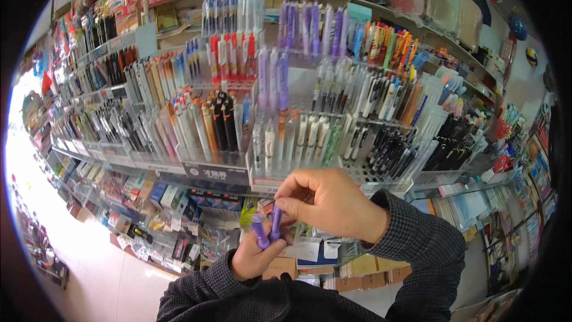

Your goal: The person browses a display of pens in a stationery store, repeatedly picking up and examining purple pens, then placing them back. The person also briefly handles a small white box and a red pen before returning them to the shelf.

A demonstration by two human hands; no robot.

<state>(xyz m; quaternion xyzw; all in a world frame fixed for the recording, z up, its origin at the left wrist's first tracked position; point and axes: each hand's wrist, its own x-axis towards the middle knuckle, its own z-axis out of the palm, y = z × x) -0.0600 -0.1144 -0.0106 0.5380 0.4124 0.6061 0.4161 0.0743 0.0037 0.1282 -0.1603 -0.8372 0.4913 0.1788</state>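
Two purple pens are in my hands, low in front of the display rack. My left hand [252,257] closes around their lower parts, with one thicker, clear-topped purple pen [259,232] leaning left. My right hand [333,201] reaches across from the right, and its thumb and forefinger pinch the upper end of the slimmer purple pen [275,223]. Parts of both pens are hidden behind the fingers. Above my hands, similar purple pens [272,80] stand in the clear rack, with more purple pens [313,29] on the tier behind.
The clear acrylic pen rack [263,183] spans the view on a glass counter. Red-and-white pens [230,58] and black pens [389,154] fill neighbouring slots. Boxed goods [167,197] lie under the glass at left, and cardboard boxes [371,281] stand below my right arm.
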